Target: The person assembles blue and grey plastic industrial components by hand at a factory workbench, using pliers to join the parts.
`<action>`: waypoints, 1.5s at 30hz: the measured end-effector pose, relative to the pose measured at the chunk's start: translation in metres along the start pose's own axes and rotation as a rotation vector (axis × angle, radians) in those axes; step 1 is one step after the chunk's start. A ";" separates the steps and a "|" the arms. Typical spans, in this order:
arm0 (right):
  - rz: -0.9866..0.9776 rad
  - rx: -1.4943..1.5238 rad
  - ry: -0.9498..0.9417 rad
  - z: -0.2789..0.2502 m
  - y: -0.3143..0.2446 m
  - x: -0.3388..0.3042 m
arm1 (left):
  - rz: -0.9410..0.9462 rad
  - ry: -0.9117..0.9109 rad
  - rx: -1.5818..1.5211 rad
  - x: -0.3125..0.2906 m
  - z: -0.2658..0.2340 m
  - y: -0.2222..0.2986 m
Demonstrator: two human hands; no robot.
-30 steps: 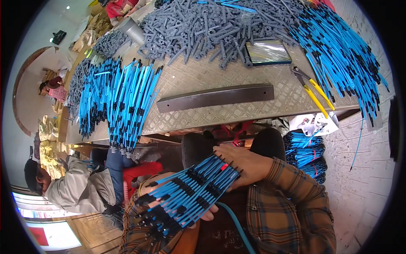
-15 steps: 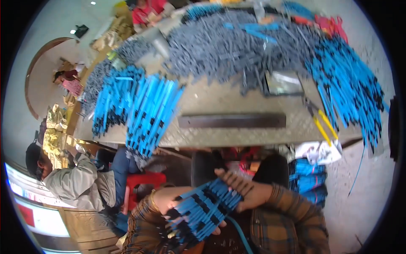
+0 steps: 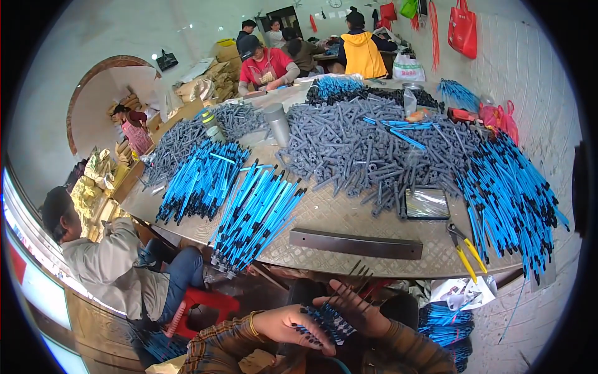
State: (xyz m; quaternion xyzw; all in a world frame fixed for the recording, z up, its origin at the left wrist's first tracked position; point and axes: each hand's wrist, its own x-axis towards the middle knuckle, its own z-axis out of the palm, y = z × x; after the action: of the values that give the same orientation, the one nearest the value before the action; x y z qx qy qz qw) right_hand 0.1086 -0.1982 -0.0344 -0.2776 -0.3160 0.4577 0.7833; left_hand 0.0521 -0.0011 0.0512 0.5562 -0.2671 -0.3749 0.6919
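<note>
Head view, both hands (image 3: pixel 280 326) (image 3: pixel 360 311) — dark-tipped bundle (image 3: pixel 325 323) between them

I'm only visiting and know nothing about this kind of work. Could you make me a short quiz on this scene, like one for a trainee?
1. True or false: the yellow-handled pliers lie to the left of the long dark bar in the picture.

2. What is between the person's left hand and right hand?
a) a metal cup
b) a bundle of thin rods
c) a red bag

3. Fill in: the wearer of the camera has a yellow band on the ____ wrist.

Key:
1. False; they lie to its right.
2. b
3. left
</note>
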 end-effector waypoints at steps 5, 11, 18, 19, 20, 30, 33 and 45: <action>-0.129 0.011 0.069 -0.001 0.003 0.005 | 0.059 0.059 0.166 0.002 0.006 0.007; -0.140 0.178 0.205 -0.006 -0.004 0.018 | 0.003 0.130 0.018 0.001 0.003 0.003; -0.197 0.210 0.185 -0.016 -0.010 0.025 | -0.072 0.150 0.019 0.009 -0.007 0.002; -0.199 0.261 0.190 -0.018 -0.012 0.025 | -0.065 0.146 0.101 0.011 -0.007 0.005; -0.202 0.311 0.194 -0.019 -0.014 0.025 | -0.056 0.140 0.183 0.013 -0.009 0.007; -0.293 -0.561 0.801 -0.094 -0.136 0.028 | 0.111 0.481 0.043 0.054 -0.029 -0.019; -0.122 -0.778 0.958 -0.107 -0.189 0.004 | 0.094 0.478 0.097 0.057 -0.031 -0.026; 0.193 -2.222 0.771 -0.188 -0.193 -0.004 | 0.112 0.574 0.025 0.061 -0.036 -0.030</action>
State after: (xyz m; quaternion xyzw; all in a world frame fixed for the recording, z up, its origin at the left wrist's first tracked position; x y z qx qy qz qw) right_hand 0.3526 -0.3113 -0.0168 -0.9499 -0.2611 -0.1252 0.1177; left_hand 0.1087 -0.0335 0.0110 0.6324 -0.0953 -0.1601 0.7518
